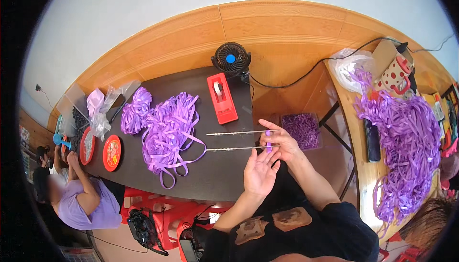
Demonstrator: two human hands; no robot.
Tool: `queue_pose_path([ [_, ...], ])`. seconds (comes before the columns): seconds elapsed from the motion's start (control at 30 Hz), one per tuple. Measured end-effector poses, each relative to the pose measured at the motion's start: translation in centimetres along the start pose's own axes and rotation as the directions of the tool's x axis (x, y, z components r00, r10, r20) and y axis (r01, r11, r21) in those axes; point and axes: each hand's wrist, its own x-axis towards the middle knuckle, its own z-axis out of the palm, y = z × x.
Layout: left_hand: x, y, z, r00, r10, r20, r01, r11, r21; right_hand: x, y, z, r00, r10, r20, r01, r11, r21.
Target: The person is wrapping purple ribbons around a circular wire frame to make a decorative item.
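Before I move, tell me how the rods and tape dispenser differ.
The rods are thin and silvery; the tape dispenser is chunky and red. The rods are held in the right hand; the tape dispenser rests on the dark table. Both are longer than wide.

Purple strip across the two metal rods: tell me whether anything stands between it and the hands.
Nothing visible does: the right hand is at the purple strip itself, and the left hand is close below it in the picture.

Wearing black short-sleeved tee [330, 238]; two irregular brown patches [292, 218] are showing on front; sleeves [342, 214] are leaving forearms [313, 180] bare.
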Motion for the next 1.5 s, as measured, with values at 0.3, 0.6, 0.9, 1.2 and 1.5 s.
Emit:
queue_pose_path([
  [0.3,0.0,0.0,0.0,1.000,0.000,0.020,0.000,1.000,-0.010,0.9,2.0,-3.9,0.981,-0.058,0.185,0.043,0.996,0.084],
  [0.6,-0.1,0.0,0.0,1.000,0.004,0.009,-0.004,1.000,-0.012,0.4,0.5,-2.6,0.986,-0.044,0.162,0.044,0.999,0.002],
  [0.9,-0.1,-0.2,-0.3,1.000,0.017,0.011,-0.017,1.000,-0.013,-0.7,-0.5,-0.8,0.994,-0.071,0.078,0.089,0.962,-0.257],
  [1.2,0.1,-0.9,-0.2,0.998,0.065,-0.013,-0.065,0.997,0.051,0.6,-0.6,-0.5,0.999,0.032,-0.040,-0.039,0.979,-0.202],
  [1.5,-5.2,2.3,1.3,0.964,-0.171,0.205,-0.020,0.721,0.693,-3.9,-6.0,-5.1,0.929,-0.284,-0.238,0.229,0.945,-0.232],
])
